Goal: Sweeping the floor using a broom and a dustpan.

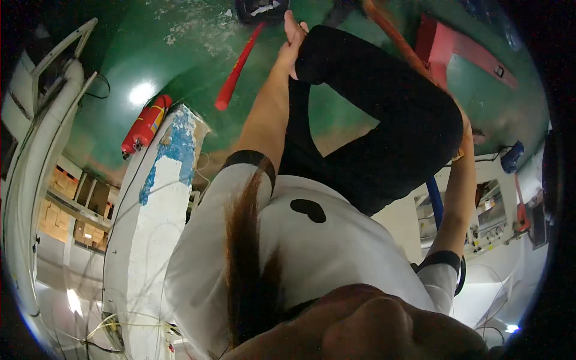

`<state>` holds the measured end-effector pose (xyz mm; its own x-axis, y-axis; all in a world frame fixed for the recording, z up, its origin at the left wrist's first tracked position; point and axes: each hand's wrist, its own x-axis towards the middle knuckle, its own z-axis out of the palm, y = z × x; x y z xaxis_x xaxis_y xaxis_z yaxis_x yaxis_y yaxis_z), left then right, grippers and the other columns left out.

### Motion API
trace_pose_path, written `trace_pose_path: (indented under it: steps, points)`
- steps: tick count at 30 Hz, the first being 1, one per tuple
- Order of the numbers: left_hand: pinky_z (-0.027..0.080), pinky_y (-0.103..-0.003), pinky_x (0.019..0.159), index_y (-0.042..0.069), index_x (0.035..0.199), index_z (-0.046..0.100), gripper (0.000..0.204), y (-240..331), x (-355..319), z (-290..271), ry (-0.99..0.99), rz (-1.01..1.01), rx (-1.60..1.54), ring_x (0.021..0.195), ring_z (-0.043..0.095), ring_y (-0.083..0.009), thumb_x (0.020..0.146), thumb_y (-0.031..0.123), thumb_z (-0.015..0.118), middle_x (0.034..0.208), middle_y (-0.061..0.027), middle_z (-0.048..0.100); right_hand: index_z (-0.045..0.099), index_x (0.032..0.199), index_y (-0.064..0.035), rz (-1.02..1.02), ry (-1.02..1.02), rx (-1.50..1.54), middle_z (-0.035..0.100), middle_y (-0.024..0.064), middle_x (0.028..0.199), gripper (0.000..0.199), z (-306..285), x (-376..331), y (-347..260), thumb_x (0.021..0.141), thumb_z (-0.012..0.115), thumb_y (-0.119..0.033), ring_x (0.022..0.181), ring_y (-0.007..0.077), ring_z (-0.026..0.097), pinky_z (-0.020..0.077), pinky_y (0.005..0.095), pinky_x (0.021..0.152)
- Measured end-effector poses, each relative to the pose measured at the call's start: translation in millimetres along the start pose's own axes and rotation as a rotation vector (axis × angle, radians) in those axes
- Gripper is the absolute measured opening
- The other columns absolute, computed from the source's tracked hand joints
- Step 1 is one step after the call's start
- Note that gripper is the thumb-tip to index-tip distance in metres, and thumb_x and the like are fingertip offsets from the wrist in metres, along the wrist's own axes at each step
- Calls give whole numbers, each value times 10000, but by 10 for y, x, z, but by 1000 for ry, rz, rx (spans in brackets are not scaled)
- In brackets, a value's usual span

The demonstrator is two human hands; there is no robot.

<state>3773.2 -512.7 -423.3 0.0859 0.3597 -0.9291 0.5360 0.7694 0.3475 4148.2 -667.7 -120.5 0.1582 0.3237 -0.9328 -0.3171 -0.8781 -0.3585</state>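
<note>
My left hand (292, 45) reaches forward beside the cuff of my black trousers (384, 114), its fingers stretched out and nothing seen in them. A red tapered handle (240, 67) stands just left of it, apart from the hand; its far end meets a black object (262, 11), cut off by the top edge. My right hand (467, 137) is at the outer side of my right knee, mostly hidden by the trouser leg, so its fingers do not show. A brown pole (396, 37) runs from the top edge down towards that hand; whether the hand grips it is hidden.
Two red fire extinguishers (147, 125) lie at the left by a chipped white and blue block (174, 159). A red angled piece (447, 51) is on the green floor (180, 66) at the far right. A white machine (492, 210) stands right, a pale curved frame (60, 102) left.
</note>
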Motion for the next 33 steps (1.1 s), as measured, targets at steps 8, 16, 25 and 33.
trace_pose_path:
  steps: [8,16,25,33]
  points:
    - [406,-345,880,-45,1295,221,767,75,-206,-106,-195,-2,-408,1098,447,-245,791,400,588,1212,-177,426,315,1306,-33,-2,96,51,531,48,1094,510,15,-339,234,832,495,-86,900,111,529,432,215,747]
    - [477,-334,726,31,1320,262,756,24,-173,17,-282,20,-433,1059,488,-241,712,249,655,1222,-148,443,317,1305,-34,-14,125,40,532,47,1091,508,-19,-338,207,832,494,-80,895,109,529,432,214,744]
    - [492,-426,560,71,1329,265,799,-176,-284,-52,-175,27,-432,1026,507,-253,675,235,693,1225,-137,444,319,1304,-35,-44,81,-20,533,45,1087,505,-17,-200,30,831,494,-74,888,108,529,432,213,741]
    - [505,-461,594,92,1336,260,883,77,-558,-191,-122,-1,-365,1025,509,-257,621,279,743,1217,-143,446,321,1303,-36,-35,65,-14,534,43,1084,503,-18,-242,95,830,493,-69,883,107,529,432,212,738]
